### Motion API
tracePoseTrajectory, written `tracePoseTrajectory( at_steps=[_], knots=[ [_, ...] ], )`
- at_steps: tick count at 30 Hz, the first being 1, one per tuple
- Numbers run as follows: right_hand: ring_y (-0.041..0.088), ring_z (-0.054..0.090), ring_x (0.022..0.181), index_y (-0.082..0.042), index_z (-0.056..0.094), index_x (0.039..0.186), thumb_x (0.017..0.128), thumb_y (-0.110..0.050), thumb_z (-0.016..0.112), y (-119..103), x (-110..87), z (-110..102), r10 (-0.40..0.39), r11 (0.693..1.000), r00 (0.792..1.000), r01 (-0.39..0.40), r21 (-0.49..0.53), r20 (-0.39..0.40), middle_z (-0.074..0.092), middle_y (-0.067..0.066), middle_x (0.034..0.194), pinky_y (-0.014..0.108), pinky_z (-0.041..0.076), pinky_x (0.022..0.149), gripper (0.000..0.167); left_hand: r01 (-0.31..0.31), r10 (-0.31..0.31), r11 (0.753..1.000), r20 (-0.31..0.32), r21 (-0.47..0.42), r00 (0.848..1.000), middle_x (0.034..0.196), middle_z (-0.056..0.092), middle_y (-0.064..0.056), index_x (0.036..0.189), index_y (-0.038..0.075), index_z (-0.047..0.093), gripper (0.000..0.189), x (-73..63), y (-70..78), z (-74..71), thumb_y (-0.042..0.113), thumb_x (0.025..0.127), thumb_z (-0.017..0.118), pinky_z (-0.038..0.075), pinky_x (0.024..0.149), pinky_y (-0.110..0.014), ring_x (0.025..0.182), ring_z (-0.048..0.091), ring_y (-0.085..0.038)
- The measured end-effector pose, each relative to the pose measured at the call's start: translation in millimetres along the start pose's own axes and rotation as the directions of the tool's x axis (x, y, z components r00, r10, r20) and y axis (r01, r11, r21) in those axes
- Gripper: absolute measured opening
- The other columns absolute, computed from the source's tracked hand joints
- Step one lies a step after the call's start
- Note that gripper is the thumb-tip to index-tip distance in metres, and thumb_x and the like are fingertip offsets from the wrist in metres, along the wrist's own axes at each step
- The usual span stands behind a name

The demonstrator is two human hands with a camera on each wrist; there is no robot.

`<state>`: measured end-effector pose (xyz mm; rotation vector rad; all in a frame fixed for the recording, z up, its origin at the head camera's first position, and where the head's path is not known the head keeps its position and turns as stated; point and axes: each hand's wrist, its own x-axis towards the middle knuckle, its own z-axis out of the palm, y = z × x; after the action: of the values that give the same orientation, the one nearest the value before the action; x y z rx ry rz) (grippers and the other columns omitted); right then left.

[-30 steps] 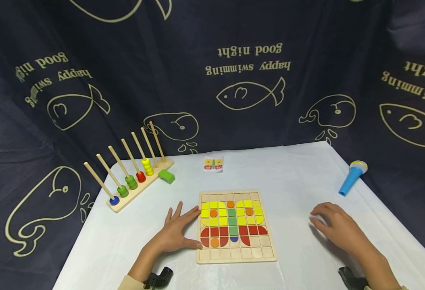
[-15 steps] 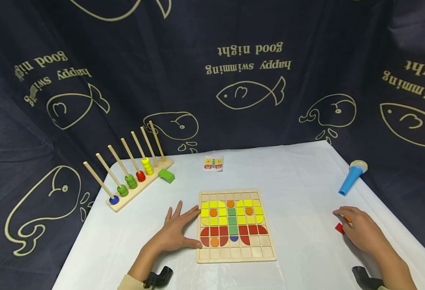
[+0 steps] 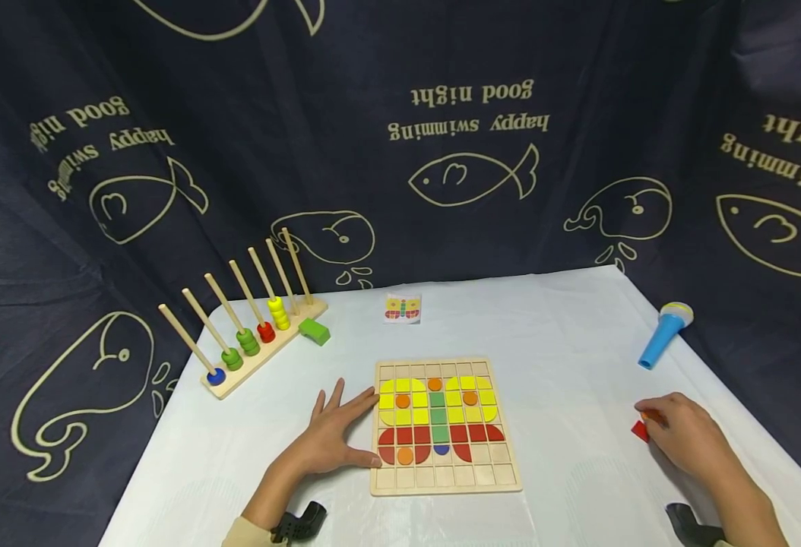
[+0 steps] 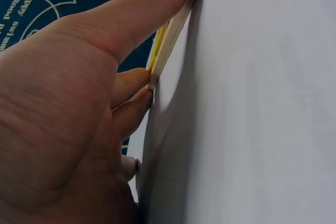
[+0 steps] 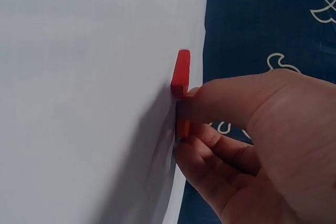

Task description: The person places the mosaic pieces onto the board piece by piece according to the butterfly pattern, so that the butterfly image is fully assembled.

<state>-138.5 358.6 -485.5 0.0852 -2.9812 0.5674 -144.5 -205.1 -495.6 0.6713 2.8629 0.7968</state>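
A wooden grid board point(image 3: 444, 479) lies mid-table with yellow, red, green, orange and blue tiles set in a butterfly pattern. My left hand point(image 3: 328, 441) spreads its fingers along the board's left side, thumb and fingertips against the wooden edge point(image 4: 176, 27) in the left wrist view. Far to the right, my right hand point(image 3: 691, 441) pinches an orange round tile point(image 5: 184, 128) between thumb and fingers, low over the tabletop. A red tile point(image 5: 181, 72) lies just beside the thumb tip. Part of the orange tile is hidden by the thumb.
A small butterfly picture card point(image 3: 402, 309) lies behind the board. On the left stands a peg rack point(image 3: 264, 362) with coloured rings, a green arched block point(image 3: 315, 331) next to it. A blue toy microphone point(image 3: 662, 340) lies near the right table edge.
My right hand has moved right, uncovering the red tile beside it, and its fingers have closed in around the orange tile. My left hand has stayed at the board.
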Motion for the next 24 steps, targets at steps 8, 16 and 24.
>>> tracePoseTrajectory(
  at_steps=[8, 16, 24],
  knots=[
    [0.023, 0.056, 0.073, 0.001, 0.072, 0.103, 0.079, -0.01, 0.074, -3.7, -3.0, -1.2, -0.023, 1.0, 0.999, 0.023, 0.015, -0.033, 0.059, 0.009, 0.086, 0.039, 0.046, 0.061, 0.026, -0.004, 0.004, 1.0, 0.001, 0.01, 1.0, 0.154, 0.03, 0.009, 0.148, 0.025, 0.041, 0.105, 0.5, 0.2, 0.0, 0.075, 0.06, 0.072, -0.006, 0.109, -0.06, 0.143, -0.002, -0.038],
    [0.021, 0.058, 0.076, 0.003, 0.07, 0.104, 0.077, -0.014, 0.077, -16.8, -3.0, -3.0, -0.02, 0.997, 0.999, 0.023, 0.07, -0.035, 0.061, 0.009, 0.09, 0.033, 0.049, 0.059, 0.033, -0.009, 0.009, 1.0, -0.002, 0.008, 1.0, 0.154, 0.03, 0.009, 0.147, 0.024, 0.042, 0.105, 0.9, -2.1, 0.8, 0.076, 0.06, 0.071, -0.006, 0.109, -0.061, 0.143, -0.002, -0.039],
    [0.016, 0.056, 0.075, -0.002, 0.072, 0.102, 0.078, -0.019, 0.078, -30.2, -1.7, -0.6, -0.059, 0.992, 0.998, 0.061, 0.114, -0.019, 0.064, 0.004, 0.092, 0.026, 0.048, 0.059, 0.03, -0.005, 0.005, 1.0, 0.003, 0.006, 1.0, 0.154, 0.03, 0.009, 0.147, 0.025, 0.042, 0.105, 0.8, -0.3, -0.5, 0.074, 0.06, 0.072, -0.007, 0.109, -0.06, 0.144, -0.002, -0.038]
  ],
)
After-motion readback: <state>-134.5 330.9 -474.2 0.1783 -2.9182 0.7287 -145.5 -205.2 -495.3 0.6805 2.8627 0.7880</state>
